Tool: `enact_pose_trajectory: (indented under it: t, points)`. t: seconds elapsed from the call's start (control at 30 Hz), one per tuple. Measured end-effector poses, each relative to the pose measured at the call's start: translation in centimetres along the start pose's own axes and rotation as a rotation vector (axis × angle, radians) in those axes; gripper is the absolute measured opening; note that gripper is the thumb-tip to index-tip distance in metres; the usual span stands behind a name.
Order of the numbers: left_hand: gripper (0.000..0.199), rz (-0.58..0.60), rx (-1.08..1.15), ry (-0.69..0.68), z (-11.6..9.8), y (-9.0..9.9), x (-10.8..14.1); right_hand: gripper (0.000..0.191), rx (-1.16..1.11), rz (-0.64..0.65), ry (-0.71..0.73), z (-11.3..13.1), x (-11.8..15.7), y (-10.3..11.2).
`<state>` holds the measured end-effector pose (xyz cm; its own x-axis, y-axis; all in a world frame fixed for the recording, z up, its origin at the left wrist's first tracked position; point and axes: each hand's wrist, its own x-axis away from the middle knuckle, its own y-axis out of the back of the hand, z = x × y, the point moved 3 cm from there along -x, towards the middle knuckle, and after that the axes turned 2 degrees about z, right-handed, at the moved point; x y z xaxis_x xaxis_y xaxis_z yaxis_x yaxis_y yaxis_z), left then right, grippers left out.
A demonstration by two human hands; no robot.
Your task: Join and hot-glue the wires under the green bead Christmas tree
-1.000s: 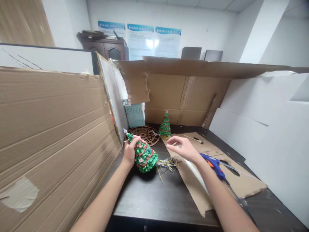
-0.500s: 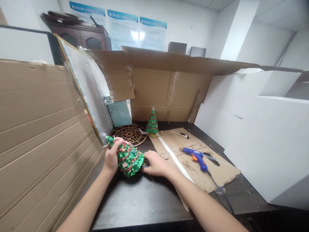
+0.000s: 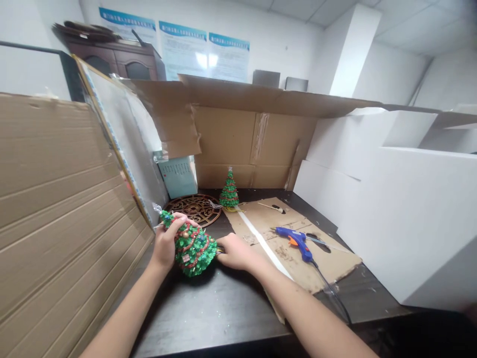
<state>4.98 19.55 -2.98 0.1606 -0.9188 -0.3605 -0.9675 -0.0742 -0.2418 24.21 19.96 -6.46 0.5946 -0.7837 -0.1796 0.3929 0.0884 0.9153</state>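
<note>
A green Christmas tree figurine (image 3: 196,251) with red garlands, gold balls and a clear topper lies tilted above the dark table, its tip toward the upper left. My left hand (image 3: 166,243) is closed around its upper part. At the tree's base my right hand (image 3: 234,251) pinches a bundle of thin wires (image 3: 220,250) that comes out of the underside; the fingertips are partly hidden. A second, similar Christmas tree (image 3: 230,191) stands upright farther back, with yellow wires (image 3: 235,209) at its foot.
On a cardboard sheet (image 3: 298,271) to the right lie a blue hot glue gun (image 3: 296,241) with a black cord, scissors (image 3: 318,241) and a brush (image 3: 274,208). A round openwork brown trivet (image 3: 194,209) and a light-blue box (image 3: 179,176) are behind. Cardboard and white panels wall the table.
The view has shifted slightly, so everything sits a little farther left. Both hands keep hold of the tree and its wires, with little other movement.
</note>
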Motion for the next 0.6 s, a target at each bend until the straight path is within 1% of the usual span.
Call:
enact_pose_trajectory:
  t: [0.2, 0.3, 0.43, 0.6]
  points:
    - [0.028, -0.003, 0.0, 0.008, 0.3, 0.1, 0.1, 0.016, 0.023, 0.031, -0.026, -0.1, -0.1, -0.3]
    - [0.028, -0.039, 0.018, 0.005, 0.2, 0.3, 0.1, 0.018, 0.048, 0.041, -0.035, 0.1, 0.0, -0.3]
    - [0.03, -0.16, 0.073, 0.02, 0.0, 0.8, -0.1, 0.022, 0.068, 0.038, -0.02, 0.6, 0.1, -0.1]
    - [0.035, -0.33, 0.148, 0.103, 0.2, 1.7, -0.3, 0.034, 0.028, 0.042, 0.001, 0.7, 0.2, -0.1]
